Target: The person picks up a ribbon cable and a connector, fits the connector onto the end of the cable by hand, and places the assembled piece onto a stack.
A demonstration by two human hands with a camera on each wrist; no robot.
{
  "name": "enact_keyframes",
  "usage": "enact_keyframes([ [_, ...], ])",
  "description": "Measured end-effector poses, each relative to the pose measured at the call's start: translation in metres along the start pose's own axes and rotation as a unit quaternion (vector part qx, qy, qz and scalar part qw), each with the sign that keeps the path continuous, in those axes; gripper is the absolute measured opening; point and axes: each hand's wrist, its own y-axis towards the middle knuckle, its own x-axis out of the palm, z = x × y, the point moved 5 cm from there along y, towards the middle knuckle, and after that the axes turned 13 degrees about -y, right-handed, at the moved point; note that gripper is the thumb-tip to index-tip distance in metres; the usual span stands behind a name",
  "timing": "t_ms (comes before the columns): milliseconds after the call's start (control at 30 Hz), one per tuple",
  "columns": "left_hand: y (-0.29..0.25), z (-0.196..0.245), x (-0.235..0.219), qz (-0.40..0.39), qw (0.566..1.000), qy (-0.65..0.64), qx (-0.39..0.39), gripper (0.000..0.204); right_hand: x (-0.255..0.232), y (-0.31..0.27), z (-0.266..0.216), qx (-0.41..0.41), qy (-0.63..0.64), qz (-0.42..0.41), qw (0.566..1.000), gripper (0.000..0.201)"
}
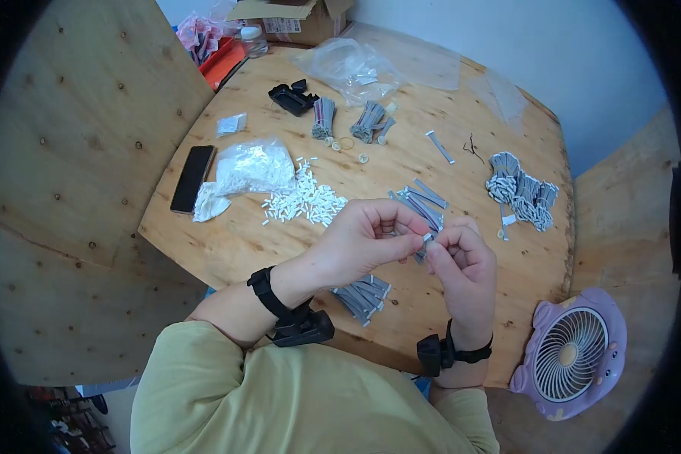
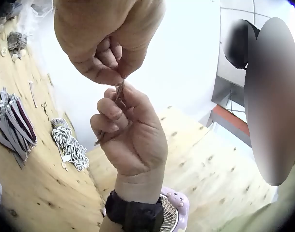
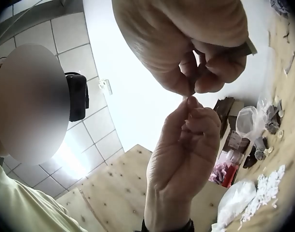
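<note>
White piece in left hand, grey strip in right hand, each grip a close pinch.

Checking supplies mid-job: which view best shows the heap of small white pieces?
The head view: from above, the heap of small white pieces lies spread beside the bulging plastic bag, almost entirely unobstructed. The right wrist view shows it slanted and less distinct at lower right; the left wrist view doesn't show it.
</note>
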Motion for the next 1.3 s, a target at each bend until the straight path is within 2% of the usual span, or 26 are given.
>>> enact_keyframes([
  [233,-0.0003,0.0018,0.0022,-0.015,1.000,-0.013,0.007,0.014,0.0000,0.0005,0.0002,0.009,0.055,-0.016,0.998,0.004],
  [433,-0.0003,0.0009,0.0011,-0.022,1.000,-0.015,0.007,0.014,0.0000,-0.0002,-0.0009,-0.007,0.026,-0.015,1.000,0.004],
  [533,-0.0003,0.0026,0.0018,-0.028,0.999,-0.017,0.004,0.014,0.0009,0.0005,-0.0003,0.012,0.077,-0.018,0.997,0.003],
  [833,0.0013,-0.0010,0.0007,-0.031,0.999,-0.038,-0.004,0.012,0.0010,0.0015,0.0030,0.040,0.112,-0.030,0.992,0.004],
  [1133,0.0019,-0.0014,0.0007,-0.021,0.999,-0.035,-0.008,0.012,-0.0019,0.0003,-0.0003,0.000,0.026,-0.026,0.999,0.004],
  [1300,0.0018,0.0001,0.0007,-0.027,0.999,-0.028,-0.011,0.012,-0.0013,0.0005,-0.0011,0.004,0.059,-0.039,0.997,0.004],
])
